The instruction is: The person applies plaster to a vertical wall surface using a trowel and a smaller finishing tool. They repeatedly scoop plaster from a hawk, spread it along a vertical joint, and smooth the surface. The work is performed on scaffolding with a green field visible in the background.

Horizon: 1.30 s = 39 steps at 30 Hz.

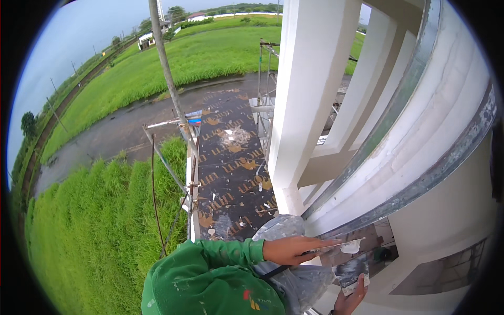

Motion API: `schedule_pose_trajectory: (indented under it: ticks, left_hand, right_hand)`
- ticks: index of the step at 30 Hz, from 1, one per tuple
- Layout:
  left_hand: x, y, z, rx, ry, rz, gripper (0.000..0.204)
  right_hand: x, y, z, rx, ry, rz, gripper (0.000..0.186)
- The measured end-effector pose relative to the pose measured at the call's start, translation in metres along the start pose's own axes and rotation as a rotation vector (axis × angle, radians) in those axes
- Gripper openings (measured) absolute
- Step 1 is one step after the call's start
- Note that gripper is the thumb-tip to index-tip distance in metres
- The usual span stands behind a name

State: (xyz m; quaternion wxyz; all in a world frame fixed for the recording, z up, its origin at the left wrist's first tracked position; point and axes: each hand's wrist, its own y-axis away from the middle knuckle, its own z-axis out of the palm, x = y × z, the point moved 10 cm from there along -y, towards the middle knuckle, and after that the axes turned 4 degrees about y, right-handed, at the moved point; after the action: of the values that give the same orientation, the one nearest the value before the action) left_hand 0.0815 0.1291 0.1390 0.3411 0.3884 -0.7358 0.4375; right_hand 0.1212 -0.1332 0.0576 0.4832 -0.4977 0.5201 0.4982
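My left hand [291,249], at the end of a green sleeve, is closed around a flat putty blade [336,244] seen nearly edge-on. A lump of white putty [353,247] sits at its tip. Just below, my right hand [352,300] grips the edge of a smeared grey rectangular plate [350,274], fingers along its rim. White paste marks the plate's lower part. The two tools are close together but look apart. Both are in front of my grey trousers [302,283], near the curved white wall band [420,142].
A dark printed plywood platform [231,168], spattered with white, runs ahead between scaffold pipes [170,79]. White columns [312,79] stand to its right. A lower floor [378,236] shows through a gap beneath the curved band. Tall grass [105,226] lies below left.
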Motion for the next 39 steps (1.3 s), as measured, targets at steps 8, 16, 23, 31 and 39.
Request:
schedule_pose_trajectory:
  ticks: [8, 16, 23, 31, 39]
  left_hand:
    - [0.013, -0.013, 0.024, -0.041, -0.517, 0.302, 0.080]
    - [-0.044, 0.028, 0.023, -0.029, -0.377, 0.251, 0.067]
    - [-0.068, 0.055, 0.086, -0.073, 1.432, -0.651, 0.032]
    - [0.003, 0.042, 0.098, -0.638, 1.634, -0.551, 0.046]
    - [-0.014, -0.014, 0.058, -0.354, 0.561, -0.627, 0.025]
  right_hand:
    - [-0.055, 0.036, 0.073, -0.370, 0.251, -0.222, 0.055]
    - [-0.045, 0.034, 0.035, -0.130, -0.510, 0.374, 0.036]
    - [-0.136, 0.043, -0.014, 0.223, -0.212, -0.589, 0.030]
    - [-0.131, 0.038, 0.054, -0.384, 0.594, -0.785, 0.044]
    - [-0.184, 0.049, -0.018, 0.263, 1.125, -0.981, 0.041]
